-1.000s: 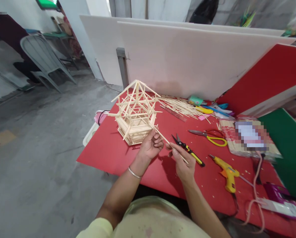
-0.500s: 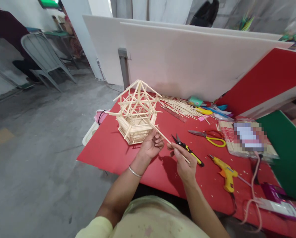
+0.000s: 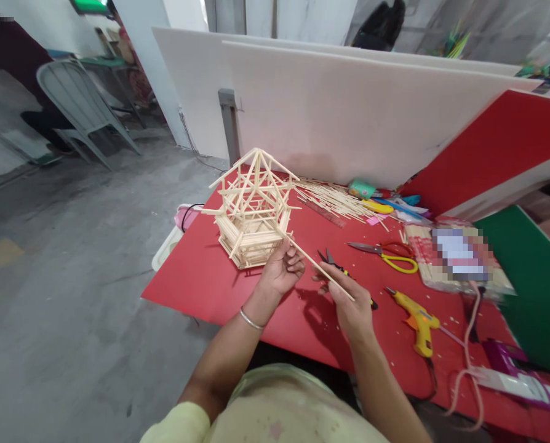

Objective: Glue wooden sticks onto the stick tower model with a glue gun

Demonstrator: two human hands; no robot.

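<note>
A small house model (image 3: 253, 209) built of thin wooden sticks stands on the red table (image 3: 201, 277). My left hand (image 3: 282, 271) is curled just in front of it, fingers pinched round a long thin wooden stick (image 3: 318, 269) that slants from the model down to the right. My right hand (image 3: 349, 301) also grips this stick near its lower end. It lies over the black and yellow cutters (image 3: 337, 267), hiding most of them.
Yellow-handled scissors (image 3: 388, 255), a yellow glue gun (image 3: 416, 320) with a cord, a pile of loose sticks (image 3: 334, 200) and a packet (image 3: 454, 258) lie on the right. White boards (image 3: 349, 111) stand behind. A grey chair (image 3: 79, 107) is far left.
My right hand has slid slightly right along the stick and now covers the cutters' handle. The left hand and the model have stayed put.
</note>
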